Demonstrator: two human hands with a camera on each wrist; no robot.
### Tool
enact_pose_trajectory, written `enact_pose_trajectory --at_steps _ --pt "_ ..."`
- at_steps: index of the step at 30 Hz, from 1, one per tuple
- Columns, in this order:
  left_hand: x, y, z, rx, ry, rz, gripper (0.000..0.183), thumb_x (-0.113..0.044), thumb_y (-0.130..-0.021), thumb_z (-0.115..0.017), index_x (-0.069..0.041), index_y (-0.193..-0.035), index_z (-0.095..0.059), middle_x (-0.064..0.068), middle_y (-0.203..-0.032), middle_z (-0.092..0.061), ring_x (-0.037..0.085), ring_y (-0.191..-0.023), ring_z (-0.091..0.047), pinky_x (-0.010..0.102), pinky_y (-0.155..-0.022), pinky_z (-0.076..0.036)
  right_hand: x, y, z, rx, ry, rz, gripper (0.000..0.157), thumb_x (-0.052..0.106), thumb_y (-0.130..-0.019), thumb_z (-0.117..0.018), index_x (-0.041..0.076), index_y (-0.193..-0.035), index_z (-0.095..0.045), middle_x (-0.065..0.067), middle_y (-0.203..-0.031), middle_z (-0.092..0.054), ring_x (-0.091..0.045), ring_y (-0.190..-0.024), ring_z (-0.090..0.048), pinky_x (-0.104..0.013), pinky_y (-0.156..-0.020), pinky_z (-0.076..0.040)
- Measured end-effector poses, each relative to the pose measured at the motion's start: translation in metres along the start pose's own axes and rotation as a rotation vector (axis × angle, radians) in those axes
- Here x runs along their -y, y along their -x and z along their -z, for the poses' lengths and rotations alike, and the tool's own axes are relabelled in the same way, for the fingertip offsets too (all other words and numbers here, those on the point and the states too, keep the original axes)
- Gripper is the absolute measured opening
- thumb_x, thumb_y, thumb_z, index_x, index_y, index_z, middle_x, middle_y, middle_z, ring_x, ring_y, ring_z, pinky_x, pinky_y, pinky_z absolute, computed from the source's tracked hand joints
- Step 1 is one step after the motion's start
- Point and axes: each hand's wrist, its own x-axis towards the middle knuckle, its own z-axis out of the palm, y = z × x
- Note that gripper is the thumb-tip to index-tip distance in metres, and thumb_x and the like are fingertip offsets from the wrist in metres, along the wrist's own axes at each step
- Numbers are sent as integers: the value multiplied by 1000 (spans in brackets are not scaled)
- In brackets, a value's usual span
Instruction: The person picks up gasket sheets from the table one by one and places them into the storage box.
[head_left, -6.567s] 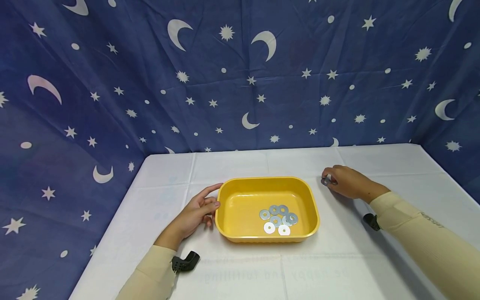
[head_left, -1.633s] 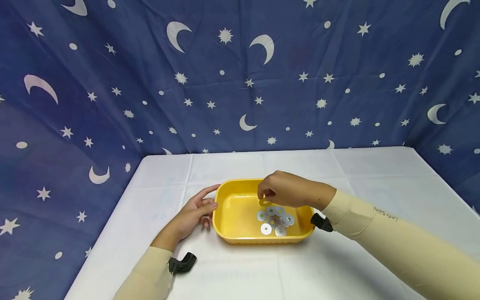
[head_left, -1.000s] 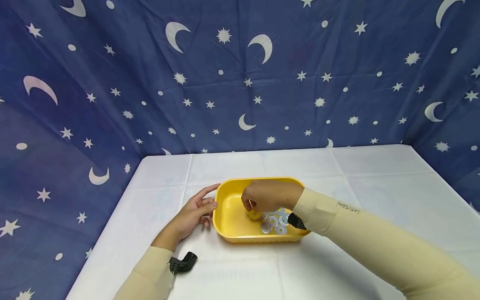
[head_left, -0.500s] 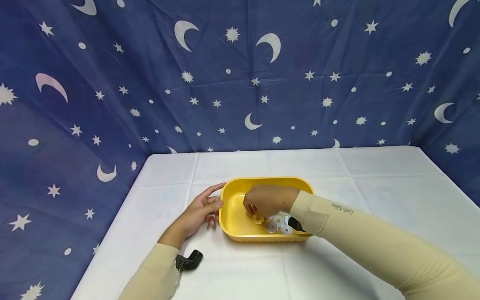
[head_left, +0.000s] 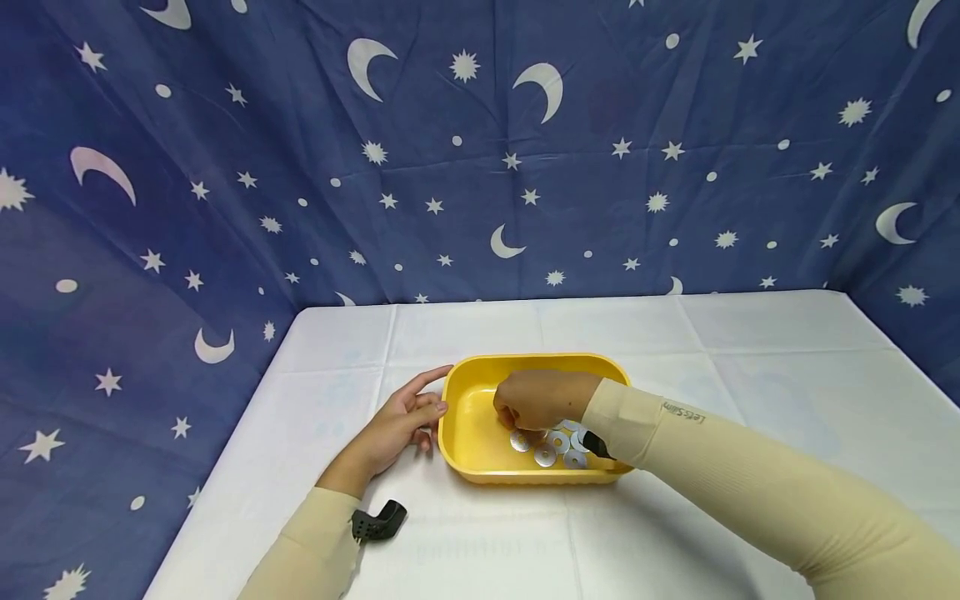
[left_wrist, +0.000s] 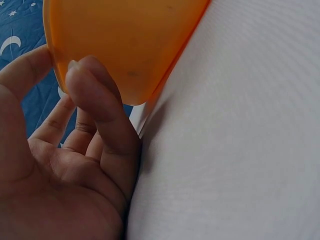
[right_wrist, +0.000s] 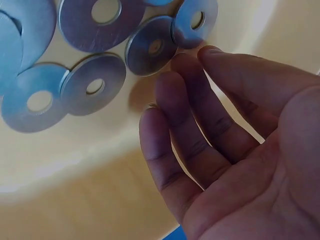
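A yellow tray [head_left: 480, 477] stands on the table, with several flat metal washers [head_left: 545, 463] lying at its right half, some overlapping. My right hand [head_left: 536, 400] is inside the tray, palm down, above the washers' left side. In the right wrist view its fingers [right_wrist: 197, 145] are loosely bent with nothing between them. The fingertips sit right beside the nearest washer [right_wrist: 186, 31], which lies on the tray bottom. At the tray's left end is my left hand [head_left: 393, 429]. Its thumb [left_wrist: 92, 95] and index finger touch the tray's rim, the other fingers relaxed behind.
The tray stands on a white-clothed table [head_left: 480, 542]. A blue curtain [head_left: 420, 108] with moons and stars hangs behind and at both sides. Black wrist mounts [head_left: 378, 521] sit over beige sleeves [head_left: 750, 467].
From the table at the right, my right hand brought a washer into the tray. It laid it at the pile's left edge and let it go. My left hand stayed at the rim.
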Motion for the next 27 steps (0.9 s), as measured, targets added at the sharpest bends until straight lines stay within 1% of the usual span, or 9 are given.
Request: enact_pose_trajectory --at_steps 2,5,8,11,13,16,19,23,27 --pt "1 -1 0 -2 -2 3 57 -21 -99 -62 -32 -151 -39 0 -89 -60 14 -65 -58 22 -53 -51 -2 2 1 -4 -37 6 18 -5 -88 -61 9 -87 -72 3 -78 -65 -9 -72 -55 -22 -71 -50" --pt "2 -1 1 -3 -4 3 57 -21 -100 -61 -31 -151 -40 1 -90 -60 14 -66 -57 22 -53 -51 -5 8 5 -14 -101 22 17 -3 -91 -59 8 -92 -72 -2 -82 -68 -9 -71 -54 -23 -71 -50" --pt "3 -2 3 0 -3 0 57 -20 -100 -61 -29 -152 -39 1 -91 -60 14 -66 -57 22 -53 -51 -9 16 9 -48 -108 54 14 1 -93 -60 7 -96 -73 -2 -84 -68 -10 -71 -54 -24 -70 -49" --pt "3 -3 4 12 1 -7 59 -20 -100 -61 -27 -153 -37 1 -91 -61 13 -66 -58 22 -53 -51 -15 28 13 -112 -50 72 11 9 -96 -62 10 -98 -73 4 -83 -66 -9 -72 -53 -23 -69 -49" --pt "4 -4 5 19 4 -5 59 -21 -100 -61 -28 -153 -36 1 -92 -61 13 -66 -58 21 -54 -51 -19 39 16 -169 -27 66 10 12 -96 -62 13 -98 -72 6 -81 -64 -9 -71 -53 -23 -68 -49" --pt "4 -5 7 22 6 -3 59 -21 -100 -61 -27 -153 -36 2 -92 -61 13 -66 -58 22 -53 -52 -25 58 15 -257 -27 66 10 11 -96 -62 14 -96 -71 8 -79 -63 -7 -69 -52 -22 -66 -49" --pt "5 -3 9 16 8 4 59 -21 -99 -62 -29 -152 -37 2 -92 -62 13 -66 -58 22 -53 -52 -30 78 12 -329 -49 53 10 8 -94 -63 15 -96 -70 9 -79 -62 -6 -70 -52 -21 -66 -49" --pt "7 1 12 3 16 7 59 -20 -99 -62 -29 -152 -37 1 -91 -61 14 -63 -58 22 -53 -52 -34 105 1 -398 -84 -16 12 8 -93 -65 17 -100 -70 11 -85 -63 -5 -76 -54 -20 -67 -51" --pt "10 7 15 -4 18 3 61 -21 -99 -62 -28 -154 -34 1 -88 -59 15 -60 -58 23 -53 -53 -39 128 -13 -486 -79 -65 14 10 -93 -67 17 -104 -71 13 -89 -63 -4 -81 -54 -23 -71 -53"
